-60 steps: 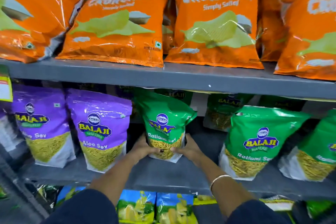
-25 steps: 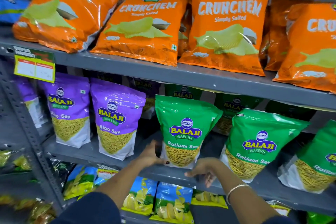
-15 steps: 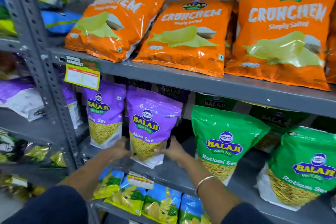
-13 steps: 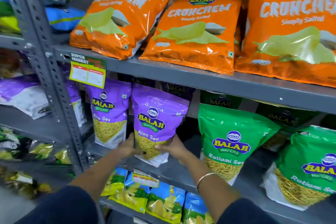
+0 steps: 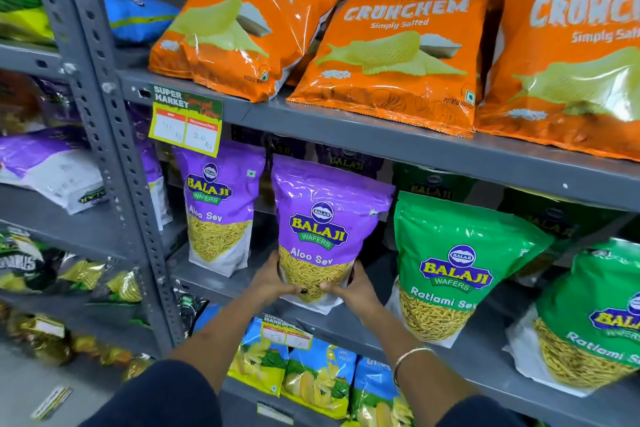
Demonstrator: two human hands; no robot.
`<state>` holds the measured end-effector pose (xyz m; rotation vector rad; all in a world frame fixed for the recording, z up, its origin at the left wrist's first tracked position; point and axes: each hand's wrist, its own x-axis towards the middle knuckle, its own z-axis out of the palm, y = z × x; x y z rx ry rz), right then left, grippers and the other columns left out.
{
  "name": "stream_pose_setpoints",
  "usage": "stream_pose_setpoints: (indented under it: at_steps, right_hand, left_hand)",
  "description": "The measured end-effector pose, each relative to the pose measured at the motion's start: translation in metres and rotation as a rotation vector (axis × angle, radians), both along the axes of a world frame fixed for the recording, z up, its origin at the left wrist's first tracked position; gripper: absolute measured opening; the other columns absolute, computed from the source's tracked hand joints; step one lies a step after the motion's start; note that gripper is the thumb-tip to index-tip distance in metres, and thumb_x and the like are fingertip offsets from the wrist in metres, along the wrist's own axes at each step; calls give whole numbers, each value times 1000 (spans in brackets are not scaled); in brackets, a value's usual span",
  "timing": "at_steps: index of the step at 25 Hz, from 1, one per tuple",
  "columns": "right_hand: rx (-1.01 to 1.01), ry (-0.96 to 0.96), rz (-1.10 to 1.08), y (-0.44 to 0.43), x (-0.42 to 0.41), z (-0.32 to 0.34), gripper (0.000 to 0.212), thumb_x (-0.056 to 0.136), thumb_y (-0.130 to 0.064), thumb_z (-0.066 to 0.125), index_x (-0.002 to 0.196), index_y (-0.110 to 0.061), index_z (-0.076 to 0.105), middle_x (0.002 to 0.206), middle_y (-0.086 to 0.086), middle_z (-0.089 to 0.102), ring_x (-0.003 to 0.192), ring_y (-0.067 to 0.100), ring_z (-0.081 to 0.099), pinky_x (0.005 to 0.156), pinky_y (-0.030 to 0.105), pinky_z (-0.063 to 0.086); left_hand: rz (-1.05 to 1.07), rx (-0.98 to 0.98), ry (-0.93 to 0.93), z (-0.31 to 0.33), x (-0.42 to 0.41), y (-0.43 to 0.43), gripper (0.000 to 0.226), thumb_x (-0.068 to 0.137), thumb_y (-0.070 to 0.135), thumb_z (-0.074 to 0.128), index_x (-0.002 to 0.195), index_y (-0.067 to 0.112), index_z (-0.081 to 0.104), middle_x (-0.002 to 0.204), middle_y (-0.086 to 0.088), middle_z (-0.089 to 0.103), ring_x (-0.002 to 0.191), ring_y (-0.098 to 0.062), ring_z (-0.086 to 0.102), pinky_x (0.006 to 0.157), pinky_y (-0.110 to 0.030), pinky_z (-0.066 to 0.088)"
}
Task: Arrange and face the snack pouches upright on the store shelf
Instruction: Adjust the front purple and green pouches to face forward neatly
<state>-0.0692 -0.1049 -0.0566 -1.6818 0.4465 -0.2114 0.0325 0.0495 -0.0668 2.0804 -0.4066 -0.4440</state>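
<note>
Purple glossy plastic stand-up pouch with a clear lower window of yellow sev (image 5: 320, 236) sits at centre frame on the grey metal middle shelf (image 5: 433, 333), near its front edge. My left hand (image 5: 273, 279) and right hand (image 5: 353, 286) clasp its base from either side, fingers (image 5: 330, 287) curled onto the lower front panel; both are closed on this pouch.

Judgement on the step: the pouch appears to lean slightly, top tilted toward frame right. I should press the gusset flat on the shelf, square the front panel to the aisle, and line it up with the second purple sev pouch (image 5: 218, 208) standing just beside it at centre left. Squeezing the window risks crushing the sev, so pressure belongs at the bottom corners.

Legible print: both purple pouches read "BALAJI WAFERS" and "Aloo Sev". The green stand-up pouch (image 5: 457, 267) at centre right reads "BALAJI WAFERS", "Ratlami Sev". The orange chip bags (image 5: 391, 52) on the upper shelf read "CRUNCHEM Simply Salted". A green and yellow price tag (image 5: 186, 118) at upper left reads "SUPER MARKET"; its handwritten prices are not reliably legible.
</note>
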Motion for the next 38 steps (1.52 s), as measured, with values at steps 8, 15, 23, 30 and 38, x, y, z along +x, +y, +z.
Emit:
stream_pose_setpoints:
  at_steps: [8, 15, 23, 30, 38]
  right_hand:
    - [-4, 49, 1, 3, 1, 3, 72, 72, -4, 76, 133, -10, 39, 133, 14, 55, 108, 17, 52, 91, 27, 40]
    - [-219, 184, -94, 6, -11, -7, 75, 71, -22, 78, 130, -8, 35, 131, 16, 49, 124, 29, 46, 101, 40, 42]
    - [-297, 777, -74, -83, -117, -24, 24, 79, -16, 69, 68, -9, 48, 36, -2, 52, 33, 7, 42, 40, 20, 37]
    - [-168, 202, -214, -140, -142, -12, 69, 70, -2, 77, 122, -12, 34, 122, 9, 50, 116, 26, 47, 100, 44, 43]
    - [-164, 136, -251, -131, -136, -21, 61, 64, -15, 83, 108, -22, 41, 108, 7, 59, 108, 29, 58, 95, 47, 49]
  left_hand:
    - [16, -40, -19, -1, -3, 2, 85, 63, 13, 81, 133, 8, 33, 135, -15, 53, 124, -29, 49, 103, -36, 38]
    - [169, 89, -156, -7, -13, 6, 96, 58, 33, 83, 131, 5, 28, 137, -17, 37, 129, -35, 36, 107, -49, 34]
    - [-153, 77, -779, -26, -98, -64, 71, 79, 66, 43, 122, 10, 40, 128, -10, 46, 117, -23, 40, 100, -33, 32]
    - [-300, 0, -71, -1, -113, -150, 94, 64, 23, 80, 139, 10, 25, 143, -12, 45, 130, -26, 44, 105, -35, 38]
    - [-258, -21, -113, -3, -107, -141, 88, 66, 18, 79, 138, 12, 29, 140, -10, 50, 129, -26, 46, 106, -36, 39]
